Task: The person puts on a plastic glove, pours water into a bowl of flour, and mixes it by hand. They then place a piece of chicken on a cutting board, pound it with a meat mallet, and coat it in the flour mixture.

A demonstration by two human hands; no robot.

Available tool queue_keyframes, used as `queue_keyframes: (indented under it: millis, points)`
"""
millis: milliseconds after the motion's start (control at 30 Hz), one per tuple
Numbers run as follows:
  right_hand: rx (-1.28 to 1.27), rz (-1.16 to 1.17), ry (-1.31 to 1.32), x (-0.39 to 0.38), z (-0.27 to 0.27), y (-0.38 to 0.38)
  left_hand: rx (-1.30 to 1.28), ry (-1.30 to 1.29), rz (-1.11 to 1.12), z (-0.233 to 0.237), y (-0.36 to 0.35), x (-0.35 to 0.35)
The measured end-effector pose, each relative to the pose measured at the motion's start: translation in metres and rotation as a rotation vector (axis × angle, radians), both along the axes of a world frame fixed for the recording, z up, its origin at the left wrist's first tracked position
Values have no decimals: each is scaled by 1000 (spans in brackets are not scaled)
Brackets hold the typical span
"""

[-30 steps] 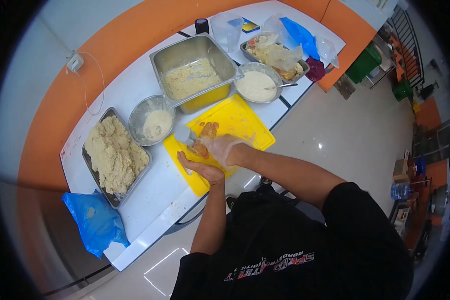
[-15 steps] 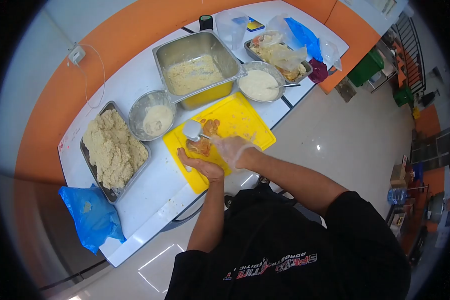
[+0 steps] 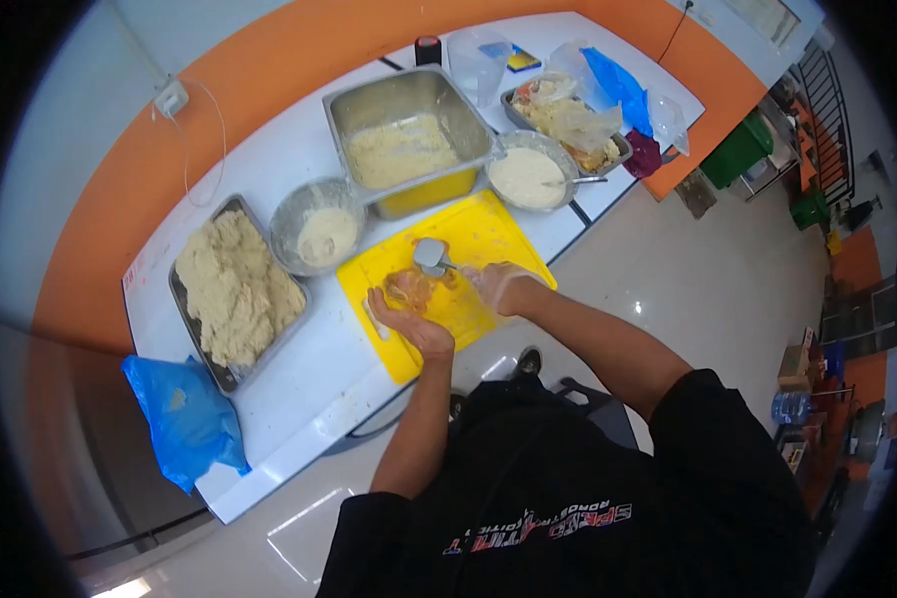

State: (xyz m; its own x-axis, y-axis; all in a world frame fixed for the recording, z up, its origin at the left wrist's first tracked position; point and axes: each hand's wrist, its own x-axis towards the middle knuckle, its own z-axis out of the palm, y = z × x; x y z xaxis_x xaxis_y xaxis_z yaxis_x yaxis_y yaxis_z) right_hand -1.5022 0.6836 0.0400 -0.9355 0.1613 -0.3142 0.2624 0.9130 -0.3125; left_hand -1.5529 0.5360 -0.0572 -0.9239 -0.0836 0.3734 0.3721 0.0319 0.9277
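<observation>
On the yellow cutting board (image 3: 508,239) lies a flattened piece of raw meat (image 3: 410,288). My right hand (image 3: 506,288), in a clear plastic glove, is closed round the handle of a metal mallet (image 3: 430,256). The mallet's square head is over the far part of the meat. At the near left edge of the meat is my left hand (image 3: 412,325), palm up with its fingers apart and nothing in it. Whether its fingertips touch the meat cannot be made out.
Beyond the board stand a deep steel pan (image 3: 399,149), a bowl of white powder (image 3: 530,177) and another bowl (image 3: 319,227). A tray of pale crumbs (image 3: 234,289) is at left, above a blue bag (image 3: 184,419). A filled tray (image 3: 568,120) sits at back right.
The mallet and my right hand have shifted right across the meat. My left hand has moved slightly right. The whole view has shifted a little.
</observation>
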Motion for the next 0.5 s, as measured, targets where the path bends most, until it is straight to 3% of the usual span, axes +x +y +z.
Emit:
queue_keyframes:
  millis: [67, 133, 200, 233, 333, 467, 500]
  points:
    - [85, 94, 40, -12, 10, 10, -38, 32, 48, 13, 9, -8]
    - [-13, -144, -23, -12, 45, -6, -41, 91, 26, 13, 7, -5]
    - [28, -37, -57, 3, -5, -1, -65, 110, 17, 13, 8, 0]
    - [69, 52, -63, 4, -8, -4, -87, 159, -11, 15, 9, -4]
    - [27, -17, 71, -2, 18, 2, -79, 197, 13, 20, 10, -6]
    - [110, -9, 2, 1, -12, 11, -212, 127, -3, 26, 5, -1]
    - [100, -15, 8, -5, 6, 16, -199, 153, -4, 29, 7, -3]
